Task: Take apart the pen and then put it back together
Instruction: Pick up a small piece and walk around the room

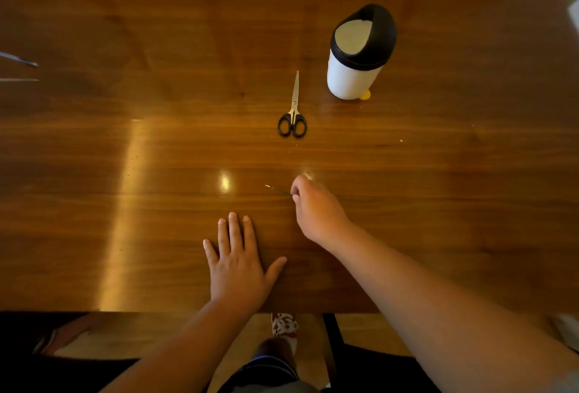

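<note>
Pen (278, 189): thin, blurred, lying near-centre on counter (125, 220) | right hand (313, 207): fingers curled, pinching pen's right end | left hand (238, 262): flat on counter, fingers spread, nearer | farther off: scissors (293, 110), bin (354, 73) to their right.

A dark brown wooden worktop (94, 32) is filling most of the view, its grain running side to side. A broad band of light (122, 204) is glaring across its left part, and a small bright spot (224, 182) is shining near the middle. Paler wooden floor (360, 330) is showing below the near edge.
</note>
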The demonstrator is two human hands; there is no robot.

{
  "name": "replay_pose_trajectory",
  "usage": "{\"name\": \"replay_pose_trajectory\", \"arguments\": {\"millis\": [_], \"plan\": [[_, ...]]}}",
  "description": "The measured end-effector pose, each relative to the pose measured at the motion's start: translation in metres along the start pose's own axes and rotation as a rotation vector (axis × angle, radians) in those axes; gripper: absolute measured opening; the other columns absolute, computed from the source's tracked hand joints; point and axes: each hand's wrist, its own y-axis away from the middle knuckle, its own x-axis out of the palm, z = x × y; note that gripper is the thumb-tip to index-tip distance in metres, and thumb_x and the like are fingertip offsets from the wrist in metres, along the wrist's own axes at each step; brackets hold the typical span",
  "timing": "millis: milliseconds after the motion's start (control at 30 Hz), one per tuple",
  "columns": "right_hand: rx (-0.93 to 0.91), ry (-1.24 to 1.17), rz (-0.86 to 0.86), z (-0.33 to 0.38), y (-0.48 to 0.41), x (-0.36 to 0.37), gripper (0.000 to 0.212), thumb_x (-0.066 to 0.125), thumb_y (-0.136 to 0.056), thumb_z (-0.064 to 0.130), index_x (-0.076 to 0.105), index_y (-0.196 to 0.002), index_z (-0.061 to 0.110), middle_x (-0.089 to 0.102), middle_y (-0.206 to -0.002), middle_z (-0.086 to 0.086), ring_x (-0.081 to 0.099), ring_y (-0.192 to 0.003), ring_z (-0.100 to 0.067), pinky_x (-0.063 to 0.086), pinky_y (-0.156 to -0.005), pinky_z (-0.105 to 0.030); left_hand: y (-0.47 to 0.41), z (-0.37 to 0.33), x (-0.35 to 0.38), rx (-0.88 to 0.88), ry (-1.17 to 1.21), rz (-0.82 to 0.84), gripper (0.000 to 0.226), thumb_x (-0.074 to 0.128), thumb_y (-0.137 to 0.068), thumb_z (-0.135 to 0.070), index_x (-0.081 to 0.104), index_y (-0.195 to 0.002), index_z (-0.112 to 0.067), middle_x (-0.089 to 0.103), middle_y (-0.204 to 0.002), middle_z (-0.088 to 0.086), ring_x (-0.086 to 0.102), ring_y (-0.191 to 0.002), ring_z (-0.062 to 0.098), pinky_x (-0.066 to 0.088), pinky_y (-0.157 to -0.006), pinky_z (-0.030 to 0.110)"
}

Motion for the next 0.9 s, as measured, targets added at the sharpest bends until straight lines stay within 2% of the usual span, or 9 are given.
{"name": "replay_pose_trajectory", "arguments": {"millis": [100,200,300,367,500,600,667,767,900], "plan": [[0.091,-0.121,-0.017,-0.012,0.04,-0.011,0.019,0.042,-0.1,0.023,0.054,-0.114,0.024,0.054,-0.09,0.011,0.054,-0.073,-0.008,0.044,-0.056,-0.023,0.018,-0.002,0.004,0.044,0.016,-0.006,0.093,0.013,-0.083,-0.076,0.002,-0.153,-0.015,0.006,-0.163,0.015,0.002,-0.15,0.034,0.016,-0.118,0.059],[0.22,-0.372,0.017,-0.024,0.091,-0.026,0.018,0.04,-0.1,0.024,0.057,-0.099,0.029,0.058,-0.078,0.006,0.049,-0.055,-0.008,0.037,-0.046,-0.02,0.043,-0.005,0.01,0.086,0.033,0.021,0.088,0.022,-0.086,-0.071,0.003,-0.153,-0.017,0.003,-0.163,0.014,0.0,-0.15,0.033,0.015,-0.12,0.056],[0.381,-0.598,0.053,-0.036,0.146,-0.041,0.018,0.041,-0.099,0.02,0.057,-0.092,0.026,0.062,-0.086,-0.001,0.051,-0.064,-0.017,0.042,-0.056,-0.03,0.071,-0.007,0.017,0.126,0.032,0.05,0.088,0.033,-0.086,-0.068,0.003,-0.152,-0.02,0.001,-0.163,0.012,0.0,-0.15,0.031,0.014,-0.12,0.053],[0.433,-0.693,0.06,-0.044,0.186,-0.049,0.018,0.04,-0.099,0.021,0.057,-0.093,0.019,0.054,-0.08,-0.005,0.044,-0.061,-0.02,0.038,-0.057,-0.036,0.091,-0.009,0.023,0.146,0.046,0.052,0.085,0.038,-0.086,-0.067,0.009,-0.152,-0.021,0.005,-0.163,0.011,0.003,-0.15,0.03,0.016,-0.12,0.05],[0.337,-0.659,-0.004,-0.059,0.274,-0.053,0.021,0.039,-0.1,0.033,0.059,-0.096,0.031,0.048,-0.071,0.002,0.046,-0.055,-0.008,0.039,-0.058,-0.029,0.137,-0.015,0.039,0.166,0.113,0.055,0.069,0.046,-0.087,-0.061,0.035,-0.144,-0.023,0.025,-0.158,0.005,0.022,-0.146,0.026,0.035,-0.113,0.043],[0.282,-0.631,-0.033,-0.071,0.334,-0.044,0.021,0.04,-0.101,0.029,0.059,-0.102,0.036,0.055,-0.066,0.002,0.051,-0.054,-0.008,0.043,-0.055,-0.029,0.177,-0.018,0.06,0.129,0.252,0.169,0.047,0.05,-0.089,-0.053,0.051,-0.127,-0.026,0.058,-0.13,0.0,0.059,-0.109,0.015,0.053,-0.083,0.029],[0.282,-0.629,-0.041,-0.081,0.372,-0.033,0.02,0.041,-0.101,0.026,0.058,-0.099,0.036,0.061,-0.066,0.002,0.055,-0.057,-0.014,0.047,-0.058,-0.033,0.208,-0.02,0.076,0.089,0.364,0.306,0.04,0.053,-0.089,-0.049,0.054,-0.124,-0.028,0.067,-0.114,-0.004,0.062,-0.09,0.007,0.049,-0.069,0.02],[0.326,-0.57,0.022,-0.106,0.421,-0.01,0.019,0.045,-0.099,0.026,0.059,-0.088,0.033,0.068,-0.073,0.0,0.059,-0.057,-0.014,0.05,-0.056,-0.032,0.256,-0.02,0.104,0.029,0.472,0.352,0.036,0.056,-0.088,-0.049,0.058,-0.118,-0.029,0.069,-0.108,-0.006,0.059,-0.082,0.001,0.043,-0.063,0.014],[0.432,-0.379,0.189,-0.148,0.465,0.035,0.022,0.053,-0.096,0.025,0.064,-0.077,0.022,0.068,-0.079,-0.005,0.065,-0.074,-0.028,0.053,-0.068,-0.04,0.326,-0.005,0.134,-0.106,0.616,0.369,0.028,0.056,-0.087,-0.052,0.063,-0.107,-0.035,0.067,-0.097,-0.013,0.059,-0.078,-0.002,0.041,-0.061,0.013]]}}
